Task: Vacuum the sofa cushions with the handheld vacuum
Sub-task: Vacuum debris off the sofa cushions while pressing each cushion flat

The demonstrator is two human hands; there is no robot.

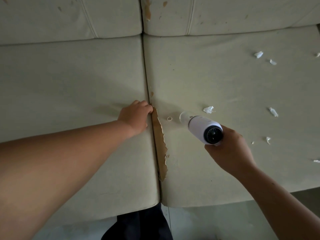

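Note:
My right hand (228,151) grips a white handheld vacuum (202,128) by its handle; its clear nozzle points up-left and touches the right seat cushion (216,80). A small white ring (169,119) lies just left of the nozzle. A white paper scrap (209,109) lies just beyond it. My left hand (136,116) has its fingers curled over the right edge of the left seat cushion (72,80), at the gap between the two cushions. A long strip of peeled cover showing brown backing (160,141) runs along that gap.
Several more white paper scraps (273,112) lie scattered over the right cushion toward its right side. The back cushions (225,14) at the top show peeled spots. The sofa's front edge and grey floor (207,220) are below; a dark garment (138,226) is at bottom centre.

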